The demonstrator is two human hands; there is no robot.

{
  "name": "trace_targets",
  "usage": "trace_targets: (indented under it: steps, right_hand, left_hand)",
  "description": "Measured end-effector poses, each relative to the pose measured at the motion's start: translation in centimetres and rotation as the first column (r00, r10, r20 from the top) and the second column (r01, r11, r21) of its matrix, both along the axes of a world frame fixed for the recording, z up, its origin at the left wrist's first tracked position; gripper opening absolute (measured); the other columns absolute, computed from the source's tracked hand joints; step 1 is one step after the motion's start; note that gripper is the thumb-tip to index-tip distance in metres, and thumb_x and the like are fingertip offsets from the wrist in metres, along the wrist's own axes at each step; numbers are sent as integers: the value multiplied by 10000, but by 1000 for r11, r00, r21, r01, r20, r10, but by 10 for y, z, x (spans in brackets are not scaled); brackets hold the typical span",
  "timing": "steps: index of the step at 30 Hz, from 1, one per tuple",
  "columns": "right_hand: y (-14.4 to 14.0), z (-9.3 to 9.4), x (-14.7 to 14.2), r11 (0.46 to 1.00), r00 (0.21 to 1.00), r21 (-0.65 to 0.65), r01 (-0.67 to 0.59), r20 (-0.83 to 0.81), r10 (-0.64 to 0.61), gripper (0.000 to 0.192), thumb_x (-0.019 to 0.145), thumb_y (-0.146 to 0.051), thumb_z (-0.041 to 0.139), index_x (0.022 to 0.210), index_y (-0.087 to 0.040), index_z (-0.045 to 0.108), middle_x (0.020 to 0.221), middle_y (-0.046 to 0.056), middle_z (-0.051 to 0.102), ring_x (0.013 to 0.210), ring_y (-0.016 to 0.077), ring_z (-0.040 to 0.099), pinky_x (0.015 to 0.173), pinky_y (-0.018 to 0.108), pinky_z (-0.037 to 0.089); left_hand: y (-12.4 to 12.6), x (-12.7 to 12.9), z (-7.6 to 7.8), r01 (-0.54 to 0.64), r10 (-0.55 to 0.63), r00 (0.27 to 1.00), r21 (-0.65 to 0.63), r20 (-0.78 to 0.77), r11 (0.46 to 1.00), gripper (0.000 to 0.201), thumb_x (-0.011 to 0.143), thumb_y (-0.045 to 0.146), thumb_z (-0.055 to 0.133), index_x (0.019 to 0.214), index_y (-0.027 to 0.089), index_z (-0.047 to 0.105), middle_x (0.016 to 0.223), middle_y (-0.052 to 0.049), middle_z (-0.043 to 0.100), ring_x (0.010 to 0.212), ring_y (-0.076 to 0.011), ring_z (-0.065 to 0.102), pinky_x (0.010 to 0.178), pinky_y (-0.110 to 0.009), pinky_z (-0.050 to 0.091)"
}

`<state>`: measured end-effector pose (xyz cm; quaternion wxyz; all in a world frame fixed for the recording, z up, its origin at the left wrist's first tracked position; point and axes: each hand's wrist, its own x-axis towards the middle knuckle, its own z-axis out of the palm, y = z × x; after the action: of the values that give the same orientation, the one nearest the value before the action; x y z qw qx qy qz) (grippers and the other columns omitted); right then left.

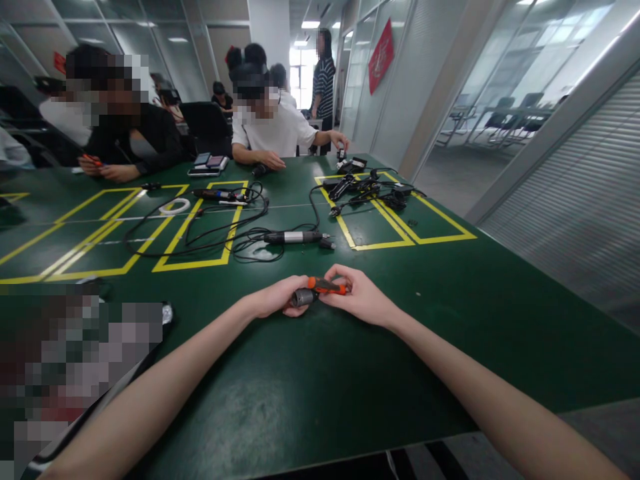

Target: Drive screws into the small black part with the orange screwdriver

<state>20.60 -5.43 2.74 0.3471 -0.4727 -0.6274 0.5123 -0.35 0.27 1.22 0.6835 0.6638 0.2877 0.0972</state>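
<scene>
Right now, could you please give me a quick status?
Left hand and right hand both gripping orange-and-grey tool. Corded tool beyond, clear.

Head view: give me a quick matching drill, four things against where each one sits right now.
Things:
1. small grey-and-orange cylindrical tool
2. black-and-silver corded rotary tool
3. white coiled ring of cord
4. pile of black adapters and cables

Places:
A. inside the right-hand yellow-taped box
B. on the yellow tape line, far left
C. between left hand and right hand
D. on the green table, just beyond the hands

Pairs: 1-C, 2-D, 3-B, 4-A
</scene>
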Motion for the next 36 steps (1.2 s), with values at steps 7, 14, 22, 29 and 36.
trace_targets:
  steps: [7, 14, 22, 29, 36]
  right_hand:
    - [-2, -1, -6, 1000, 1000, 10, 10, 10, -11, 327, 716, -415, 775, 843, -198, 567, 668, -41, 603, 607, 118, 484, 567, 233, 341]
    - [-2, -2, -9, 998, 998, -16, 56, 0, -56, 246, 671, -337, 737, 793, -200, 573, 636, -56, 581, 577, 106, 455, 546, 224, 311]
    - [0, -10, -10, 995, 995, 33, 91, 26, -92, 186, 656, -306, 676, 767, -209, 562, 601, -78, 518, 577, 112, 423, 560, 237, 307]
    - [3, -8, -8, 983, 935, 124, 132, 313, -166, 175, 681, -328, 695, 738, -224, 567, 641, -51, 546, 624, 145, 472, 592, 259, 319]
    - [-1, 7, -20, 974, 771, 187, 127, 599, -216, 219, 768, -383, 703, 709, -239, 549, 696, -4, 594, 667, 183, 502, 634, 284, 296]
  left_hand:
    - [2, -2, 3, 64, -63, 997, 31, -45, 997, 537, 958, 546, 340, 531, 228, 404, 422, 14, 376, 409, -101, 293, 459, -252, 246]
    - [1, -1, 5, 72, -69, 996, 52, -57, 996, 464, 917, 518, 395, 555, 227, 406, 417, 16, 382, 421, -101, 297, 454, -235, 247]
    - [0, 1, 5, 32, -30, 995, 21, -90, 999, 367, 877, 487, 430, 630, 216, 453, 454, 26, 421, 428, -101, 347, 451, -220, 291]
    - [-2, 4, 13, -19, 15, 984, -18, -178, 1000, 297, 821, 468, 542, 746, 180, 559, 571, 9, 549, 451, -99, 451, 425, -208, 239]
    - [-2, 8, 11, -47, 41, 983, -31, -182, 998, 311, 761, 488, 601, 739, 192, 508, 570, 49, 474, 450, -58, 297, 439, -196, 176]
